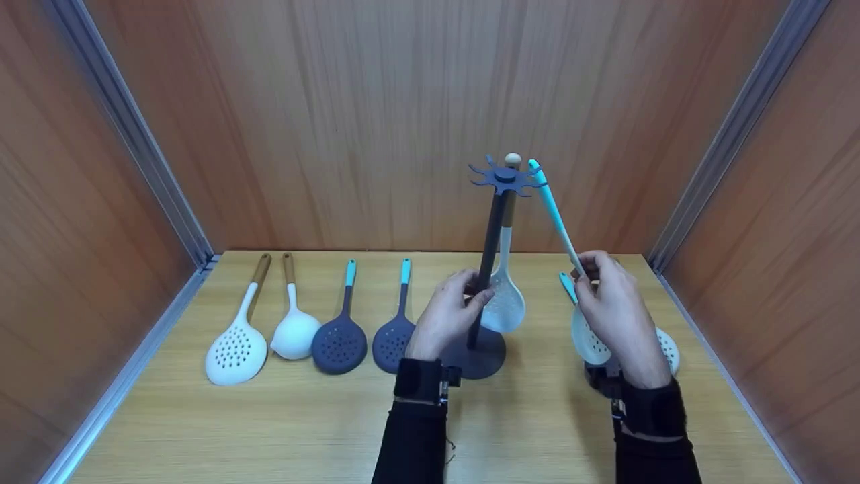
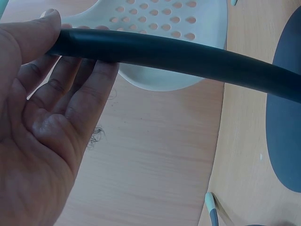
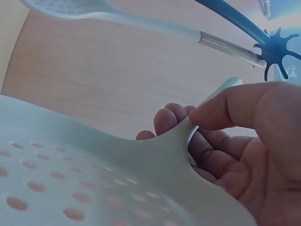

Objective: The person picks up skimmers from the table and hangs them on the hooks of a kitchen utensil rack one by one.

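My left hand [image 1: 447, 312] grips the dark pole [image 1: 494, 235] of a utensil stand, thumb on one side and fingers on the other. A ring of curved hooks [image 1: 504, 176] tops the pole, and a round base [image 1: 480, 359] rests on the table. Behind the pole a white slotted spoon [image 1: 512, 306] with a wooden handle hangs from the hooks. My right hand [image 1: 613, 302] pinches a white slotted turner [image 3: 141, 174] at its neck. The turner's turquoise handle [image 1: 554, 212] points up, its tip overlapping the hooks in the head view. Its perforated head hangs below the hand.
Left on the table lie a white slotted turner [image 1: 236, 353], a white ladle [image 1: 295, 333], a dark skimmer [image 1: 339, 346] and a dark slotted turner [image 1: 391, 341]. Beneath my right hand lies another white perforated utensil [image 1: 668, 349]. Wooden walls [image 1: 403, 121] enclose the table.
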Available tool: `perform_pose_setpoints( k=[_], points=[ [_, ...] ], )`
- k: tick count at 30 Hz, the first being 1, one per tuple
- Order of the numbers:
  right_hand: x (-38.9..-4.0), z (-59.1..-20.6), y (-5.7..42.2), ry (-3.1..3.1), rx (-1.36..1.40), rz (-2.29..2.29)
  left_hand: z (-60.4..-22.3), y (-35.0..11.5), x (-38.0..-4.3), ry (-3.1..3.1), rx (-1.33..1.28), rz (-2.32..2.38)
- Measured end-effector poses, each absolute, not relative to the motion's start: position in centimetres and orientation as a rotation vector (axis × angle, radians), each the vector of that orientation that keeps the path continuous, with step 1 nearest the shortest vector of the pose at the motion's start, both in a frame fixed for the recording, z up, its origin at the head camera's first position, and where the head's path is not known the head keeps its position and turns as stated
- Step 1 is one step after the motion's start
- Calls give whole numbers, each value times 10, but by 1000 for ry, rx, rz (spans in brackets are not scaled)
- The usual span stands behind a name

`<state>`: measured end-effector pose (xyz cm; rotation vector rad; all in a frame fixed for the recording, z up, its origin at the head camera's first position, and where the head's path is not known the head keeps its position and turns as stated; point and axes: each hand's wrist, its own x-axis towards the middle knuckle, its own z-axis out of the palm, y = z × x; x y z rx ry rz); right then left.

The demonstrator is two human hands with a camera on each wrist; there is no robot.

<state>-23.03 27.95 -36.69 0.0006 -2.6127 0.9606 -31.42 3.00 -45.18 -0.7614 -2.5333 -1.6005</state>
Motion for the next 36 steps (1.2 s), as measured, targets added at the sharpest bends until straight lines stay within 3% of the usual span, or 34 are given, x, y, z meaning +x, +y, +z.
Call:
perform_pose_setpoints(
  k=[36],
  points=[
    [-218, -361, 278, -2541, 55, 948, -453, 30, -314, -2496, -787, -1612]
  ],
)
